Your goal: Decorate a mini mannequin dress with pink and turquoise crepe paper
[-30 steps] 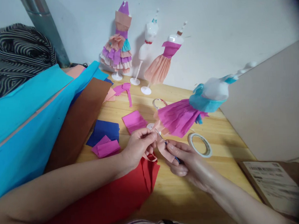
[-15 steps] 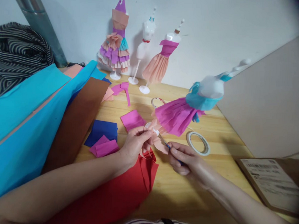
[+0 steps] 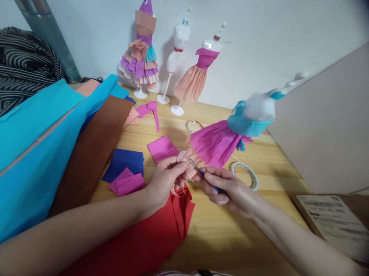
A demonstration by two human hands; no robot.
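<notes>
My left hand [image 3: 168, 178] pinches peach crepe paper, and thin curled strips [image 3: 178, 192] of it hang below the fingers. Closed around blue-handled scissors [image 3: 196, 167] is my right hand [image 3: 219, 185]. The blades point up and left, toward the left fingertips and over the paper; whether they touch it I cannot tell. Just beyond both hands leans a small white mannequin [image 3: 258, 107] with a teal top and a magenta pleated skirt [image 3: 211, 142]. Peach layers [image 3: 194, 156] show under that skirt, near the blades.
A tape roll [image 3: 244, 176] lies right of my right hand. Red paper [image 3: 125, 244] lies under my left forearm; brown [image 3: 92, 151] and blue sheets [image 3: 64, 144] are left. Several dressed mannequins [image 3: 201, 73] stand along the wall. A cardboard box [image 3: 334, 225] is at right.
My right hand and the scissors have moved slightly up and left, closer to my left fingers. The larger peach flap that hung between the hands now shows less.
</notes>
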